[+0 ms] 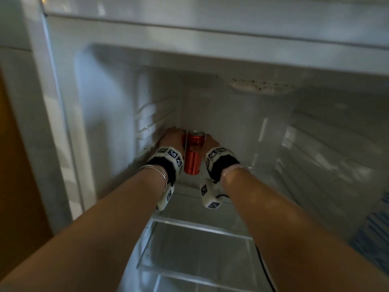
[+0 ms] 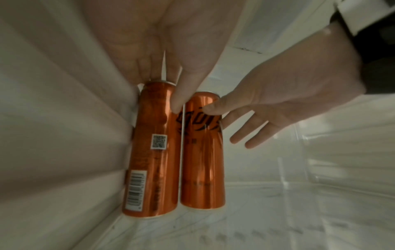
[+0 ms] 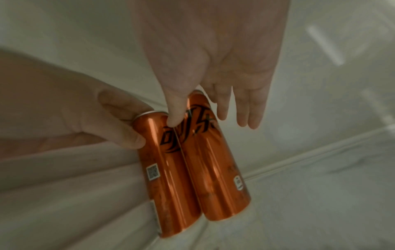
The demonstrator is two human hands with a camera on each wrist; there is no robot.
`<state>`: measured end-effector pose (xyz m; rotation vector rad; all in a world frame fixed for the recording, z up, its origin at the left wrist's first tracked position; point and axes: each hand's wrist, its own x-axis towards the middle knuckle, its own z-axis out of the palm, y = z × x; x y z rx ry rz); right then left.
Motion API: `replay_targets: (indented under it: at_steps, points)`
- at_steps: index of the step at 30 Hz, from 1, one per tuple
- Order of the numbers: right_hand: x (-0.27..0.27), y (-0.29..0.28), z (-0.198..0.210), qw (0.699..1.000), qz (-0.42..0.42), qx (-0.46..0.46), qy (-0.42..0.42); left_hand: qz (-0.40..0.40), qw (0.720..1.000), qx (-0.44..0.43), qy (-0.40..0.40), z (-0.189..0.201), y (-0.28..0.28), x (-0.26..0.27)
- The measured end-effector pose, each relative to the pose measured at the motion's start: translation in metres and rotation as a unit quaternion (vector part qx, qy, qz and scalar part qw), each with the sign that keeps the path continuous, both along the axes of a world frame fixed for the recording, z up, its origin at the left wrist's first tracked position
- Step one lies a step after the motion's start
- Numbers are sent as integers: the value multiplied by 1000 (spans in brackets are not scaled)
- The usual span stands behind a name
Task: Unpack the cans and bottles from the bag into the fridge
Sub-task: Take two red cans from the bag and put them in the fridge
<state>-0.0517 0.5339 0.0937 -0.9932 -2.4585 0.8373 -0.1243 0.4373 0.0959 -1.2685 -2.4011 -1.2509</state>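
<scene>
White fridge walls and a pale shelf [image 2: 278, 211] fill every view, dim and slightly blurred. At the centre of the left wrist view, the left hand [image 2: 181, 42] reaches down from the top of the frame, its thumb laid on the upper side of the left can [image 2: 153, 152] and its fingers curled over the rim behind, so it grips that can near the top. From the right of the same frame comes the right hand [image 2: 288, 94], thumb pressed on the upper front of the right can [image 2: 203, 160]; in the right wrist view the other fingers [image 3: 245, 110] hang fairly straight behind the can, so whether it truly pinches or only steadies I cannot tell for sure, though a light pinch looks likely. Both slim orange cans stand upright on the shelf, touching side by side, the left one tight against the fridge's side wall, in the centre of the head view [image 1: 193, 152]. Judging by their look, these are thin-walled metal cans: stiff enough if full, smooth and possibly slippery, easily dented by a hard squeeze, and tall enough to tip. The upper body just under the rim seems the sound place to hold. The bag is not in view.
</scene>
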Motion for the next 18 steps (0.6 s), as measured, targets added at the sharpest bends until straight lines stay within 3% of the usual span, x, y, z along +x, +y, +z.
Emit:
replay_targets:
  at_steps: [6,9,11,18]
  points:
    - [29,-20,-2,999,-29,21,-39,18,997,-42,58,4,-27,26]
    - [50,-42,-5,994,-46,56,-83,48,996,-69,1,0,-48,42]
    - [64,-57,-8,989,-58,82,-110,30,994,-95,-41,-4,-62,52]
    - [113,-133,-31,968,-122,105,-190,-41,986,-163,-8,-34,-121,96]
